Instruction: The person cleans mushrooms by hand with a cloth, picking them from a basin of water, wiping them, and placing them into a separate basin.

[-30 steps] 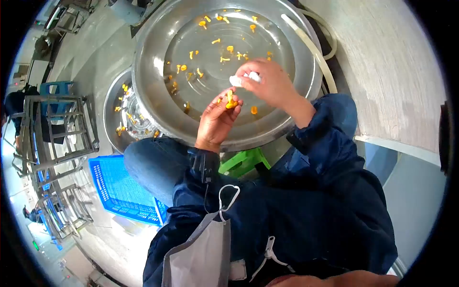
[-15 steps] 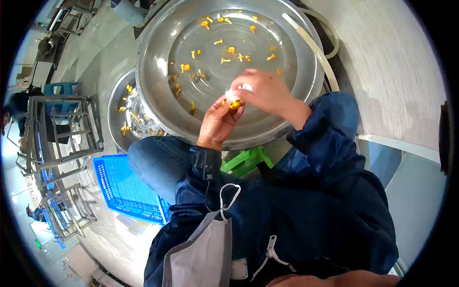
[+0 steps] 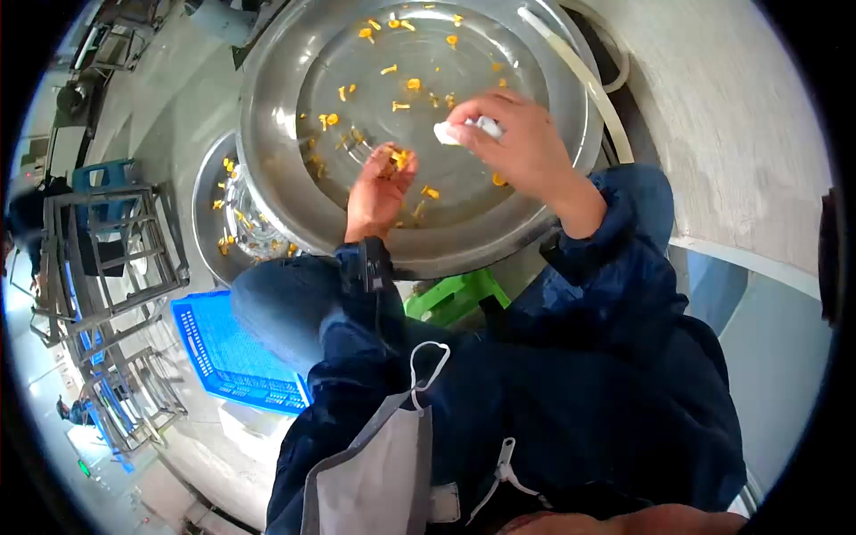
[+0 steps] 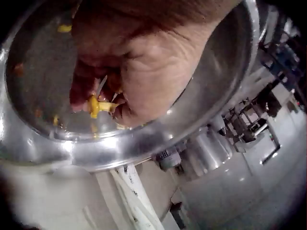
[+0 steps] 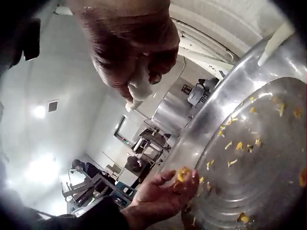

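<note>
Over the wide metal basin (image 3: pixel 272 156), my left hand (image 3: pixel 374 196) holds a small yellow mushroom (image 3: pixel 399 159) at its fingertips. In the left wrist view, the thumb and fingers pinch the pale stem beside the yellow cap (image 4: pixel 94 106). My right hand (image 3: pixel 530 152) is farther right over the basin, apart from the left. Its curled fingers grip a crumpled white cloth or pad (image 3: pixel 473 132), which pokes out past the fingertips. More yellow mushrooms, such as one near my left hand (image 3: pixel 431 192), lie scattered in water in the basin.
A smaller metal bowl (image 3: pixel 203 209) with yellow pieces stands left of the basin. A pale hose (image 3: pixel 571 62) hangs over the basin's right rim. Nearer my legs are a blue plastic basket (image 3: pixel 236 348) and a green stool (image 3: pixel 455 299). Metal frames (image 3: pixel 111 250) stand at far left.
Half a second ago the white cloth met the mushroom in my left hand. Since then the left hand has moved left and forward with the mushroom, and the right hand has drawn away with the cloth.
</note>
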The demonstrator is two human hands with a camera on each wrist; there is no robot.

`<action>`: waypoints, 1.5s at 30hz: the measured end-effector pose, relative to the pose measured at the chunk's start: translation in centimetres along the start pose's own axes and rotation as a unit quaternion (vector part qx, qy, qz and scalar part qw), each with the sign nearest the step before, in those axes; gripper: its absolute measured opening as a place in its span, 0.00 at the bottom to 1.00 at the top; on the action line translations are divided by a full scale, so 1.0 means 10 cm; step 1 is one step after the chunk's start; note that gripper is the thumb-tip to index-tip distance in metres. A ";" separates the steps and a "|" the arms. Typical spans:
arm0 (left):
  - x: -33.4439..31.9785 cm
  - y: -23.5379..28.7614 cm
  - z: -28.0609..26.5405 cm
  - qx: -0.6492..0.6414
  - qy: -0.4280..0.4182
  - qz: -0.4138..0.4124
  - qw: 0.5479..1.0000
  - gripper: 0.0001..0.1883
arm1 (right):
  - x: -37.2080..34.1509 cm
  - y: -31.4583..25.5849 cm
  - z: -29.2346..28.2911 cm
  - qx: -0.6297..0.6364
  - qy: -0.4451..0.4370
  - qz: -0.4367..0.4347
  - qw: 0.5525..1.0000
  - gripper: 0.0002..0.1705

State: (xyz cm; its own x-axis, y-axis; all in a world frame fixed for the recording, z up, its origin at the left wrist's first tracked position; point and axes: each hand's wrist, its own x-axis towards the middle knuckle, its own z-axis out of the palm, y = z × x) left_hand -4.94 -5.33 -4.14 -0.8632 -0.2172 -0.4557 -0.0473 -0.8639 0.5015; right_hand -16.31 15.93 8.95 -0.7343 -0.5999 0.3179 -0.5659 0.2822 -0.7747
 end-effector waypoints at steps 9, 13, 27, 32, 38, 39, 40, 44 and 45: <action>0.77 -0.69 -1.30 0.805 -0.101 0.008 0.585 0.15 | 0.08 0.08 -0.09 -0.049 0.027 -0.063 0.996 0.06; 0.85 -0.60 -0.93 0.514 0.037 -0.164 0.841 0.13 | 0.13 0.09 -0.07 -0.060 0.023 -0.062 0.996 0.06; 0.55 -0.80 0.20 0.394 -0.075 -0.203 0.893 0.16 | 0.08 0.15 -0.18 -0.082 0.041 -0.051 0.995 0.06; -0.07 -0.32 0.64 0.151 -0.042 -0.098 0.983 0.15 | -0.06 0.18 -0.10 -0.081 0.010 -0.012 0.997 0.05; -0.51 -0.22 0.69 0.066 -0.056 -0.039 0.995 0.13 | -0.20 0.02 0.08 -0.050 -0.042 -0.006 0.998 0.07; -0.54 -0.23 0.67 0.049 -0.066 -0.040 0.996 0.12 | -0.21 -0.06 0.07 -0.036 -0.087 0.033 0.995 0.09; -0.57 -0.24 0.63 0.031 -0.076 -0.042 0.996 0.11 | -0.22 -0.03 0.11 -0.019 -0.065 0.029 0.997 0.09; -0.31 -0.25 -0.08 0.093 -0.023 -0.047 0.994 0.09 | -0.15 0.07 0.00 0.045 -0.001 0.065 0.997 0.11; -0.34 -0.24 -0.06 0.130 0.059 -0.045 0.989 0.11 | -0.11 0.04 -0.09 0.051 0.028 0.046 0.997 0.11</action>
State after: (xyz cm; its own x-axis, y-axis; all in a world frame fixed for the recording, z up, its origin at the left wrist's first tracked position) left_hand -1.60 -2.85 -4.27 -0.7855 -0.2091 -0.5825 -0.2629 -0.7393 0.6199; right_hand -16.06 17.39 8.79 -0.8030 -0.5315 0.2698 -0.4556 0.2556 -0.8527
